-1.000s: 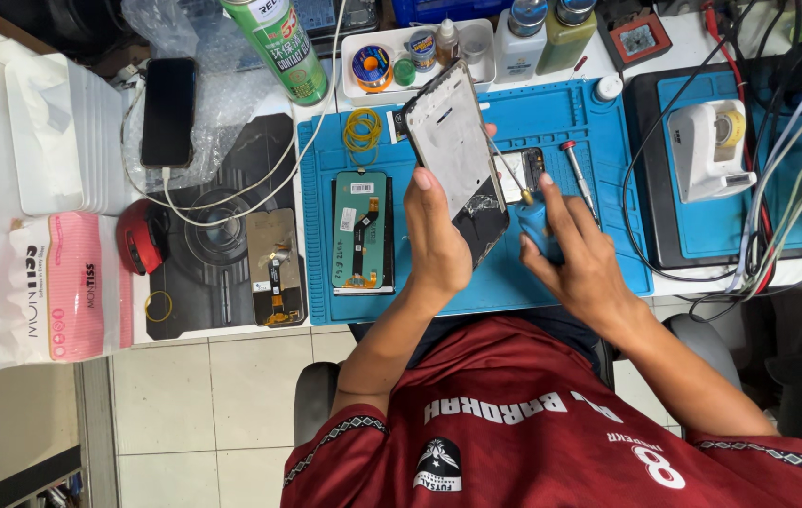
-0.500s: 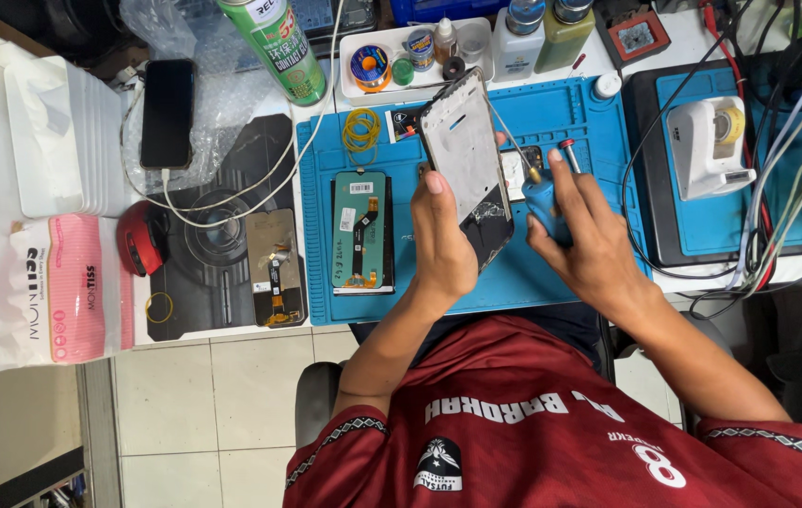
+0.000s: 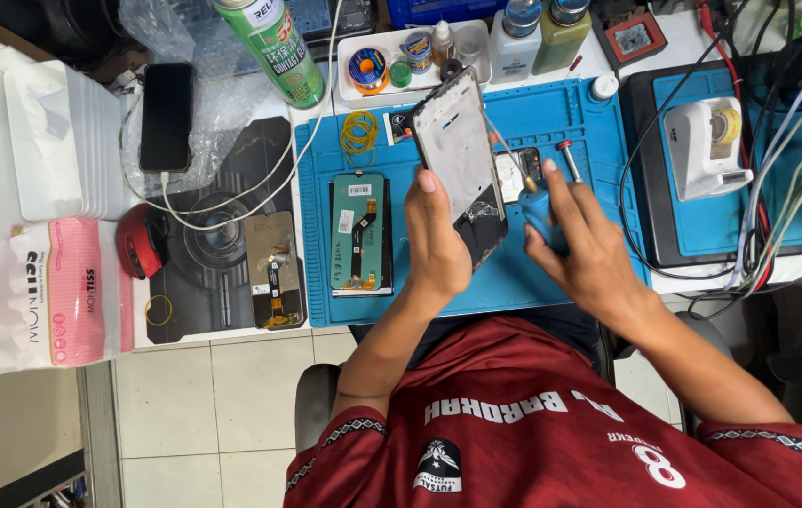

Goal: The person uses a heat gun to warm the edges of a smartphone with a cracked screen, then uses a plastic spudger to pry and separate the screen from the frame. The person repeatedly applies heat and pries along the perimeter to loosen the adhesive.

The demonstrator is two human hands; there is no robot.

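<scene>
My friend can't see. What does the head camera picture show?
A person's left hand holds up a phone frame above a blue work mat, while the right hand grips a blue-handled tool beside it. A teal phone screen part lies on the mat, and a green spray can stands behind.

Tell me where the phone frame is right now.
In the head view, the phone frame is held tilted in the left hand above the blue mat, just left of the right hand.

A bare phone frame (image 3: 458,155), pale grey with its dark lower end cracked, is held tilted above the blue mat (image 3: 598,122). A blue-handled tool (image 3: 540,209) is gripped just beside it, its thin metal tip touching the frame's right edge.
</scene>
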